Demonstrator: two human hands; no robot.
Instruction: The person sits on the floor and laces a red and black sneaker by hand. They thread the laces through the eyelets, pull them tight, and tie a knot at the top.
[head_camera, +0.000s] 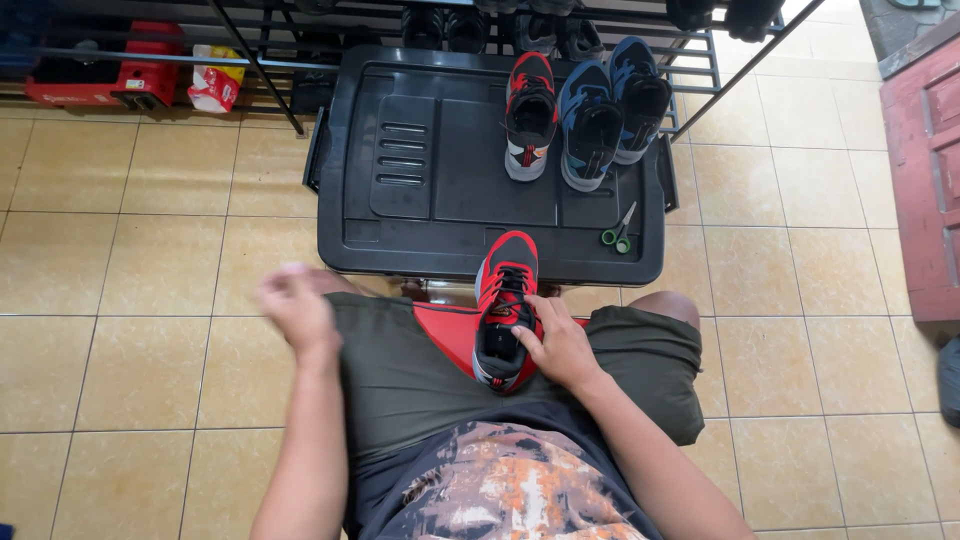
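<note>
The red-and-black sneaker is lying across the person's lap, and everything here is being placed from it. Its long axis is running straight away from the body: the heel opening is sitting nearest the belly, the toe is pointing out toward, and overlapping, the near edge of the black plastic storage-bin lid. Just right of the sneaker's heel end, the right hand is resting on it, thumb and fingers lying against the collar and side, steadying it more than clenching it; this is plainly the nearer hand. Well to the left of the sneaker, the left hand is hovering above the thigh, blurred, apart from the shoe and holding nothing that shows; whether its fingers are curled or loose I cannot tell. Beneath the sneaker a red cloth or bag is lying on the olive shorts. Beyond the sneaker's toe, slightly to the right, green-handled scissors are lying on the lid. Farther beyond, at the lid's far side, the matching red-and-black sneaker is standing with its toe toward the person, and just right of it a pair of blue sneakers is standing likewise. Past them all a black metal shoe rack is holding darker shoes.
</note>
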